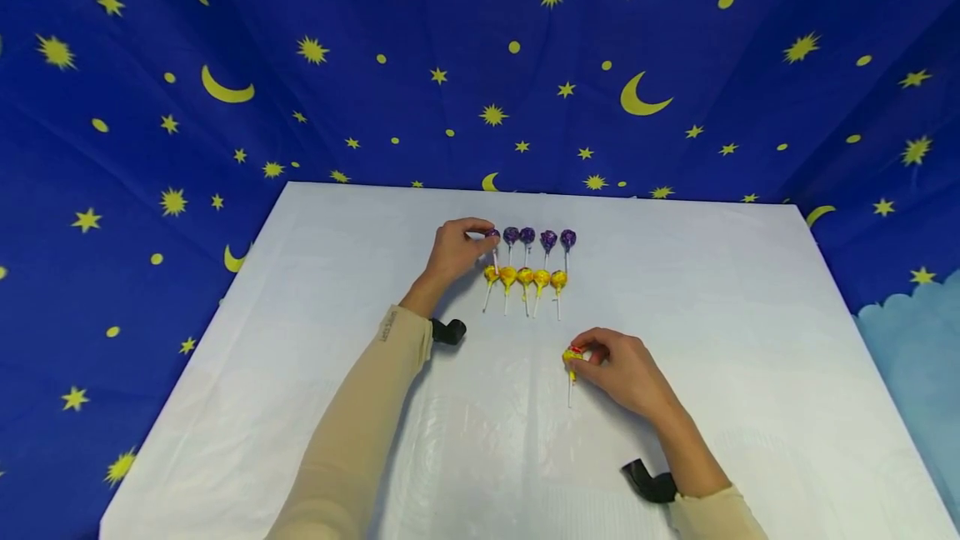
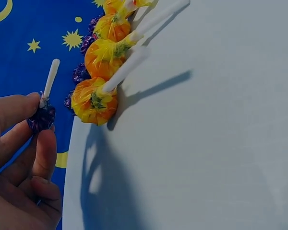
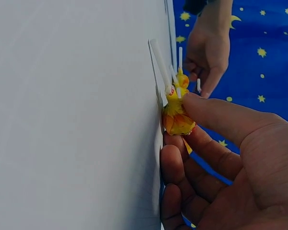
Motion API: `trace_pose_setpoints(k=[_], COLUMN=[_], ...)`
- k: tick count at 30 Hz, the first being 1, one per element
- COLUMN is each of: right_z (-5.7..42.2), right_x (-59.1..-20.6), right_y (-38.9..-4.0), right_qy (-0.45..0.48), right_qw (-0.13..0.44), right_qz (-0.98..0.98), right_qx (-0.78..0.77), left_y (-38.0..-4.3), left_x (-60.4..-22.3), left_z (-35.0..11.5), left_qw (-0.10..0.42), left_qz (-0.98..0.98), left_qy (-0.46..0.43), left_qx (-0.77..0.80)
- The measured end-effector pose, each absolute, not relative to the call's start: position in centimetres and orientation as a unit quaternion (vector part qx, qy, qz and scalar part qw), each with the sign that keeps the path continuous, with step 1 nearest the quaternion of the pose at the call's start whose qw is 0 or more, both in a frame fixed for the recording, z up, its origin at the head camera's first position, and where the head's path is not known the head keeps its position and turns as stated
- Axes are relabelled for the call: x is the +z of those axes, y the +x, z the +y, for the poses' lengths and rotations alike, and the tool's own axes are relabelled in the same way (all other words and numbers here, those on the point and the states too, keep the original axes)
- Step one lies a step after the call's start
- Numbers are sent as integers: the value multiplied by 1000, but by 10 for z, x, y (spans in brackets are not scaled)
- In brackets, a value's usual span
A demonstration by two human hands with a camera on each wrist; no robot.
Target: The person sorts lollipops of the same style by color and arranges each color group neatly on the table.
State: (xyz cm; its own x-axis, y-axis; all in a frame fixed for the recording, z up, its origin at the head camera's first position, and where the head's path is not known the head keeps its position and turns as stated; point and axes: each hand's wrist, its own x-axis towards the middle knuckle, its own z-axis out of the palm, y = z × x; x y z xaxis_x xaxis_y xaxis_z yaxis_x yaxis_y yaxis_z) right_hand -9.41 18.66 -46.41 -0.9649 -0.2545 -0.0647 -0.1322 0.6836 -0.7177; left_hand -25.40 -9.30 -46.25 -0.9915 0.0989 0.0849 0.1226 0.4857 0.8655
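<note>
At the left end of a row of purple-wrapped lollipops, my left hand pinches a purple lollipop by its wrapped head between thumb and fingers. Its white stick points toward a second row just in front, made of several yellow-wrapped lollipops. Nearer to me and to the right, my right hand holds another yellow lollipop by its head, thumb on one side and fingers on the other. In the head view, that lollipop's stick points toward me. Whether either held lollipop touches the table is hard to tell.
A white-covered table lies under everything. Behind it and at the left hangs a dark blue cloth with yellow moons and stars. A black curved piece sticks out at the left wrist, and a similar black piece at the right wrist.
</note>
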Motion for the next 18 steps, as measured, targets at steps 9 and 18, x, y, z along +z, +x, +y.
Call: trace_pose_setpoints(k=[9,18], right_z=[187,187], right_x=[-463,-464], right_y=[-94,-93], right_qy=[-105,-99], right_qw=[79,79], right_qz=[912,913], right_qx=[-387,-387], left_y=[-262,-270], left_x=[-459,-463], left_z=[-91,-88], left_qw=[10,11], left_qz=[-866,-869], left_qy=[-54,-46], left_qx=[-497,-492])
